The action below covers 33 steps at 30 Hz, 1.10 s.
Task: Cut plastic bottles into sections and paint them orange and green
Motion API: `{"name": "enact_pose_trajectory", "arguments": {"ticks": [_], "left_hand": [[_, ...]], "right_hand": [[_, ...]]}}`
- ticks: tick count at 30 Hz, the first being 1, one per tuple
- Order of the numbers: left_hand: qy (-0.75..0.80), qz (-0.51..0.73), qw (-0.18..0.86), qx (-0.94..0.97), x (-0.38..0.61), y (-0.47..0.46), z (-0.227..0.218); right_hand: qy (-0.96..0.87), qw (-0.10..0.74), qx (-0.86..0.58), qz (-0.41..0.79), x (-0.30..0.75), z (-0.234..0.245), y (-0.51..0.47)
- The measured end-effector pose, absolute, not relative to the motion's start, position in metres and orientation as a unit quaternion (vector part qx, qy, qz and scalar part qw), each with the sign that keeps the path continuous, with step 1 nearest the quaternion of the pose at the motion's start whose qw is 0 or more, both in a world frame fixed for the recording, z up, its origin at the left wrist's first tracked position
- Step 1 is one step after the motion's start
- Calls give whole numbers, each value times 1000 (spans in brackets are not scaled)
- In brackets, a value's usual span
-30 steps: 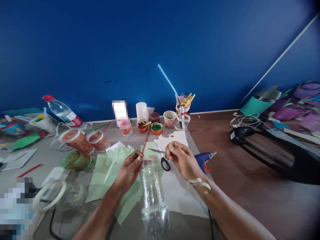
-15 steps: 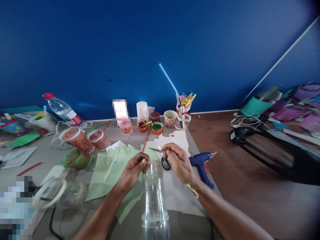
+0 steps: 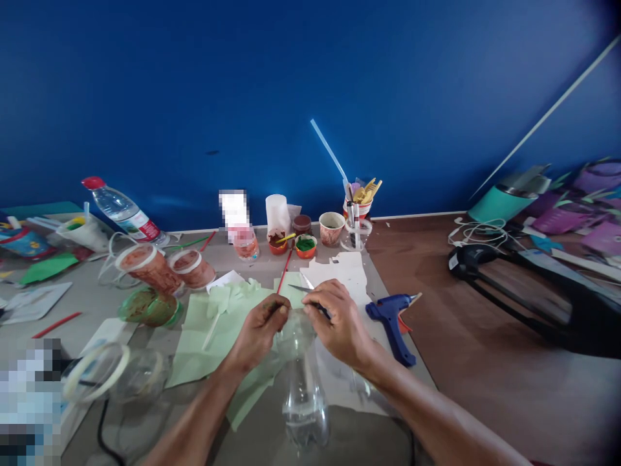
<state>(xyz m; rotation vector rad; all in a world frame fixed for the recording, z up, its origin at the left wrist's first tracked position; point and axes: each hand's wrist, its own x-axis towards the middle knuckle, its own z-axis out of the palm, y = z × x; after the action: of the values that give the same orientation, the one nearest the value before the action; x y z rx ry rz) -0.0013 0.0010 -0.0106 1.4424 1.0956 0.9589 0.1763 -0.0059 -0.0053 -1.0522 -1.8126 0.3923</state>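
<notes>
The clear plastic bottle [image 3: 303, 382] stands between my forearms near the front edge of the table [image 3: 87, 310], its base on the bare top just beside the green paper [image 3: 208, 330] and its mouth up at my fingertips. My left hand [image 3: 259, 330] pinches the rim, thumb and forefinger narrow and tight on it. My right hand [image 3: 339, 320] is curled close against the other side of the mouth, lying over the scissors [image 3: 301, 288], of which only the blade tip shows. Whether those fingers grip anything I cannot tell. The bottle looks empty, so I judge it very light and easy to tip, with thin walls that would buckle under a squeeze and a smooth skin that may slip. The stiff neck is the surest place to hold it. Beyond the paper two tilted cups [image 3: 145, 268] are smeared reddish-brown inside, and a green dish [image 3: 148, 307] lies just beside them. Further back one small orange pot [image 3: 277, 244] holds dark red paint and a stick, and its neighbour [image 3: 305, 246] holds green. A paper cup [image 3: 330, 228] looks dark inside, and a taller cup [image 3: 356, 206] holds tools and a straw. A red-capped water bottle [image 3: 123, 210] leans at the far left, and a blue glue gun [image 3: 392, 317] lies to my right
</notes>
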Motion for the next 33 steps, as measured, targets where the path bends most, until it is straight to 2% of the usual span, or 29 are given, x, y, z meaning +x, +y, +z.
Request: {"name": "enact_pose_trajectory", "arguments": {"ticks": [7, 14, 17, 24, 33], "left_hand": [[497, 389, 450, 632, 3, -2, -6], [502, 367, 421, 660, 7, -6, -3], [504, 369, 423, 656, 8, -8, -2], [497, 381, 414, 661, 9, -10, -1], [498, 368, 395, 679, 7, -13, 0]], "right_hand": [[-825, 372, -425, 25, 172, -5, -8], [-851, 301, -430, -31, 173, -1, -7], [-847, 314, -427, -31, 172, -3, -4], [-807, 401, -432, 25, 170, -7, 0], [-780, 420, -462, 42, 167, -15, -2]]}}
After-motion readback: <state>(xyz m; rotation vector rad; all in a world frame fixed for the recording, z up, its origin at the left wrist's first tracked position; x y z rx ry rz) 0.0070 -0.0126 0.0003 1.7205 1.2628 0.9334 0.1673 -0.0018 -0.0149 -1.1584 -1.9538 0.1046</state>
